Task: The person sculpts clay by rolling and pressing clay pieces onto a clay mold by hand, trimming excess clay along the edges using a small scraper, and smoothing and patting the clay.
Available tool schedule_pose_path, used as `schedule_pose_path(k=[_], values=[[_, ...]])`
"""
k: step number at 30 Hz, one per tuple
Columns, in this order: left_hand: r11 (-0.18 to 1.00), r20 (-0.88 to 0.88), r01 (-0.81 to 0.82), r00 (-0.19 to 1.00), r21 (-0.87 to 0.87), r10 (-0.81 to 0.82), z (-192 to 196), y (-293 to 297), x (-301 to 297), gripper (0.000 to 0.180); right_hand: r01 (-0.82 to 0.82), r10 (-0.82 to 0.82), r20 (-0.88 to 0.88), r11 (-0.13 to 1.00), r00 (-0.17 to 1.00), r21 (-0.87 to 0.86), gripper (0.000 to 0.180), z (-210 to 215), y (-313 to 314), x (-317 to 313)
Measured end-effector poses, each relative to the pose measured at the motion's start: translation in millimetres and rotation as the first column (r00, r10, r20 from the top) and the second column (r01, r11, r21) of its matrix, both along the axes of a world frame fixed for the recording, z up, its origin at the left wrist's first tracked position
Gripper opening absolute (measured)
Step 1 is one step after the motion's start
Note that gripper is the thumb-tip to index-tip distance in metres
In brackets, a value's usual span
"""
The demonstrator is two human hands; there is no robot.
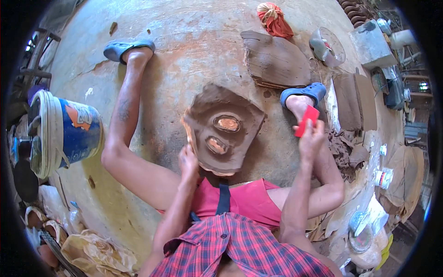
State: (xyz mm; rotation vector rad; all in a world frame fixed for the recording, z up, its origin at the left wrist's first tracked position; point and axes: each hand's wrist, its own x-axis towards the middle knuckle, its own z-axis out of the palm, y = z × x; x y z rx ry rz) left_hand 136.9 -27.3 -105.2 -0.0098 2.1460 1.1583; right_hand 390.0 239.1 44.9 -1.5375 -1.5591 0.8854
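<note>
On the floor between my legs lies a dark brown clay slab (221, 104) with an irregular angular outline. Two oval openings in it show an orange surface inside raised rims. My left hand (188, 160) grips the slab's lower left edge, where a lighter orange-brown rim shows. My right hand (312, 141) is raised to the right of the slab, apart from it, near my right foot. Pinched in its fingers is a flat red scraper (308, 121), tilted upward.
A stack of clay sheets (277, 59) lies beyond my right foot, beside a red cloth bundle (275, 21) and a clear round container (328, 46). Clay scraps (344, 150) are heaped at the right. A blue-and-white bucket (78, 131) stands left.
</note>
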Motion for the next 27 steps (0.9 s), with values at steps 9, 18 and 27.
schedule_pose_path(k=[9, 18, 27], values=[[0.993, 0.818, -0.109, 0.575, 0.054, 0.019, 46, 31, 111, 0.039, -0.023, -0.017, -0.122, 0.947, 0.992, -0.32, 0.021, -30, -4, -111], [0.819, -0.05, 0.367, 0.921, 0.44, -0.386, 117, 93, -24, 0.026, -0.215, 0.213, -0.06, 0.842, 0.975, -0.495, 0.025, -58, -11, -150], [0.607, -0.547, 0.783, 0.452, -0.135, -0.705, 64, 189, -100, 0.046, -0.218, 0.177, -0.127, 0.802, 0.976, -0.556, 0.025, -66, -27, -184]])
